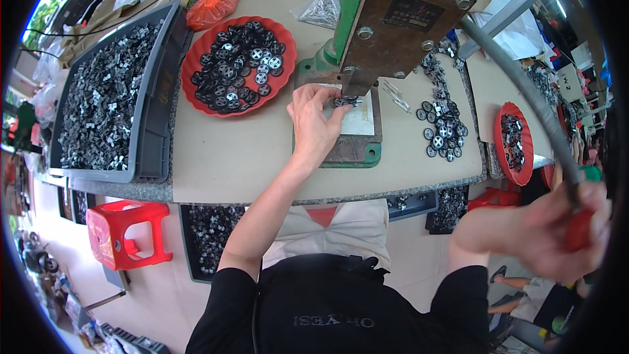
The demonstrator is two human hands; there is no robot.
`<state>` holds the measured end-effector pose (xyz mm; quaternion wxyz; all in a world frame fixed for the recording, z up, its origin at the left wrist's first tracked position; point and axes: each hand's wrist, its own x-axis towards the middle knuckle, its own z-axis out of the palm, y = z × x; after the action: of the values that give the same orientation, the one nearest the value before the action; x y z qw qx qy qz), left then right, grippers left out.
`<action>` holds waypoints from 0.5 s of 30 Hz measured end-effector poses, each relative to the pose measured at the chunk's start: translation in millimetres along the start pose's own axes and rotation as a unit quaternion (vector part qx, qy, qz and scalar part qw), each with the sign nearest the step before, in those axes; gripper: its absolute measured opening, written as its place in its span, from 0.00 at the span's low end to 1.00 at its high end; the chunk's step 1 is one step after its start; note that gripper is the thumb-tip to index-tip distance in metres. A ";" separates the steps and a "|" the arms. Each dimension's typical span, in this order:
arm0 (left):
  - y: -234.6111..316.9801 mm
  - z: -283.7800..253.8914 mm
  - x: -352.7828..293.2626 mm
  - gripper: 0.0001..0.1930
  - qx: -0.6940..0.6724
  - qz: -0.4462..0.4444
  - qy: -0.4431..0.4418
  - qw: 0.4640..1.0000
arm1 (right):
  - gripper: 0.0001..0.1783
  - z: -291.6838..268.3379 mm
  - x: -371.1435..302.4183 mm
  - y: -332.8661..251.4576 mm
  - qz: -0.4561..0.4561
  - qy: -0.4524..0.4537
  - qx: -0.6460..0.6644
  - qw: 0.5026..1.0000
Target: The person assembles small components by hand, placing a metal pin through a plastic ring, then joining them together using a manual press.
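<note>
My left hand (314, 121) rests on the base plate (354, 147) of a green hand press (386, 13), its fingertips pinching a small black and silver part (347, 101) under the ram. My right hand (557, 233) is blurred at the right edge, closed around the red grip (578, 229) of the press's long grey lever (524, 92). A red round tray (237, 65) of black disc parts lies just left of the press. A loose pile of finished black discs (442, 128) sits to the right of the base.
A grey bin (154, 101) full of small metal pieces stands at the far left. Another red tray (512, 144) sits on a neighbouring bench at right. Bags of parts (213, 3) lie at the back. A red stool (128, 233) and a floor bin (209, 229) are under the table.
</note>
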<state>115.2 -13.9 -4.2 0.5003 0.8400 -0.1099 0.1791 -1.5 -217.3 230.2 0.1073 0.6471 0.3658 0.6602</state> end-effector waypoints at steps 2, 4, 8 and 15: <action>3.1 1.9 3.0 0.14 0.000 -0.011 -0.013 1.000 | 0.19 -20.8 -35.5 -47.6 0.298 0.081 0.215 0.926; 4.4 0.8 1.7 0.15 0.000 -0.020 -0.036 0.999 | 0.19 -22.6 -37.3 -58.0 0.300 0.040 0.168 0.938; 2.3 -0.1 1.9 0.15 0.004 -0.011 -0.009 1.000 | 0.17 -22.7 -41.2 -75.9 0.368 0.042 0.174 0.912; 3.4 -4.4 3.2 0.16 0.016 -0.017 -0.044 0.999 | 0.16 -3.5 -18.4 -25.2 0.212 -0.008 -0.089 0.973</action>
<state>116.1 -11.7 1.7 0.4845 0.8567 -0.1147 0.1349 -10.6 -211.9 200.6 0.0245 0.7032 0.1593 0.6925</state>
